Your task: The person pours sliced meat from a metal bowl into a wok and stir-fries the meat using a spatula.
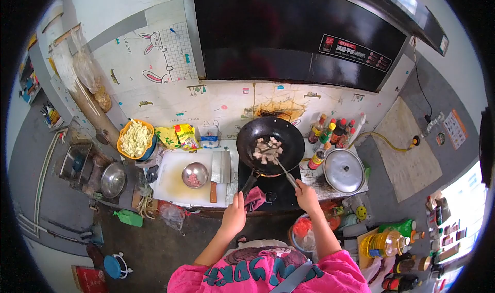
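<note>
A black wok (pixel 247 146) sits on the stove with pale pieces of meat (pixel 269 151) in its middle. My left hand (pixel 234 214) is closed around the wok's handle, at the lower left of the pan. My right hand (pixel 308 197) grips the handle of a metal spatula (pixel 286 172), whose blade is down among the meat. Left of the wok, a cleaver (pixel 221 167) with a wooden handle lies on a white cutting board (pixel 167 184). On the same board stands a steel bowl (pixel 195 168) holding a little pink meat.
Several sauce bottles (pixel 327 131) and a metal lid (pixel 344 171) stand right of the stove. A yellow basket (pixel 122 144) of shredded pale vegetable and seasoning packets (pixel 185 136) are at the back left. A dark red cloth (pixel 254 198) hangs by the stove's front edge.
</note>
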Tool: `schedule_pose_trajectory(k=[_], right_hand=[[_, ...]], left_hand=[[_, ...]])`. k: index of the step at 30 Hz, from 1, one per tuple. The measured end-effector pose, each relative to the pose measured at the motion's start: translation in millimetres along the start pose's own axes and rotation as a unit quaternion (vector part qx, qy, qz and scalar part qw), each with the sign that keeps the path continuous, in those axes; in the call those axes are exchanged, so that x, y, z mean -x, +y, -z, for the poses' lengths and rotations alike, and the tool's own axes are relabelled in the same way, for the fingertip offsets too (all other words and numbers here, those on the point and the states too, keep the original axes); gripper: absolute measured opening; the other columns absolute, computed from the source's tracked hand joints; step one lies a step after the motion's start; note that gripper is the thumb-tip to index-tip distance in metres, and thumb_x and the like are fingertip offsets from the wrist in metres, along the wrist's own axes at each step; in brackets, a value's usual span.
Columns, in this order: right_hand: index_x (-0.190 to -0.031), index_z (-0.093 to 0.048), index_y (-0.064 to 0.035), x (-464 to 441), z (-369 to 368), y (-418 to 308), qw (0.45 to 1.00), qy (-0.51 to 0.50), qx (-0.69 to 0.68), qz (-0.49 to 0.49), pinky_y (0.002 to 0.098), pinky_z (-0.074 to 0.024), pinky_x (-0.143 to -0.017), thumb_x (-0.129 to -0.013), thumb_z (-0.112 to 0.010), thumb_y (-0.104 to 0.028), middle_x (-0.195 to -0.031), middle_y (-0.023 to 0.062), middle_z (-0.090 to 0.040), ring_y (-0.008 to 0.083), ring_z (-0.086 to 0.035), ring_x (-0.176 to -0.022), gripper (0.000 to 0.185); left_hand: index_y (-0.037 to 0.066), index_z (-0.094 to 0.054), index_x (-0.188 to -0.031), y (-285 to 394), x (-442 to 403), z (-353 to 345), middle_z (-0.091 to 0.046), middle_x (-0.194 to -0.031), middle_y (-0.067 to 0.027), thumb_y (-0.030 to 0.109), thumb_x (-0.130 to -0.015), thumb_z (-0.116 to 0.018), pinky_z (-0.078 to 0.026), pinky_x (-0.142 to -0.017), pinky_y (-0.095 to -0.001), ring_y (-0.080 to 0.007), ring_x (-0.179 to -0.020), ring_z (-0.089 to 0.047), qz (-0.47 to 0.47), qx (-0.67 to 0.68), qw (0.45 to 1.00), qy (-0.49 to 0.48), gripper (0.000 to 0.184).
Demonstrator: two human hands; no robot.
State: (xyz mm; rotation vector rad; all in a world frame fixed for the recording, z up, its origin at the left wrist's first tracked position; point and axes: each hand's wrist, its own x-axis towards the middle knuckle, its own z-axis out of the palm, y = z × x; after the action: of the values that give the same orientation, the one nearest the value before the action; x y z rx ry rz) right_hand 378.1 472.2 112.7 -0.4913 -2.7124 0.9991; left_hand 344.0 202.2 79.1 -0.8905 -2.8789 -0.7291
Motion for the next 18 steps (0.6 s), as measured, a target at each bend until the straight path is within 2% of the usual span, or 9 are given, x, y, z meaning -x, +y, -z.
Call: schedule_pose_trajectory(k=[5,11,18], right_hand=[[-0.12,-0.051,-0.0025,-10,-25,17,1.0,-0.008,-0.016,0.001,0.0379,-0.0473,-0.068,-0.085,-0.05,-0.014,-0.075,0.0196,-0.062,0.0314,-0.062,-0.072,0.037],[-0.12,-0.051,-0.0025,-3,-11,-2,0.998,-0.054,0.025,-0.018,0.0424,-0.0465,-0.072,-0.084,-0.05,-0.013,-0.086,0.025,-0.061,0.0391,-0.06,-0.082,0.037],[-0.119,-0.051,-0.0023,-1,1,2,0.999,-0.04,0.02,0.003,0.0445,-0.0464,-0.076,-0.084,-0.05,-0.013,-0.09,0.0281,-0.059,0.0417,-0.057,-0.088,0.037]], left_hand=[[-0.007,-0.025,-0.132,-1,0,0,-0.037,-0.128,-0.0272,0.011,-0.077,-0.058,-0.048,-0.073,-0.0404,-0.037,-0.087,-0.057,-0.002,0.001,1.0,-0.002,0.067],[-0.007,-0.025,-0.132,1,-1,4,-0.036,-0.128,-0.0272,0.011,-0.077,-0.058,-0.048,-0.073,-0.0409,-0.0373,-0.087,-0.057,0.007,0.003,1.0,-0.015,0.067],[-0.007,-0.025,-0.132,0,0,2,-0.037,-0.127,-0.027,0.01,-0.077,-0.059,-0.049,-0.073,-0.0409,-0.0377,-0.087,-0.057,0.005,0.009,1.0,-0.007,0.067]])
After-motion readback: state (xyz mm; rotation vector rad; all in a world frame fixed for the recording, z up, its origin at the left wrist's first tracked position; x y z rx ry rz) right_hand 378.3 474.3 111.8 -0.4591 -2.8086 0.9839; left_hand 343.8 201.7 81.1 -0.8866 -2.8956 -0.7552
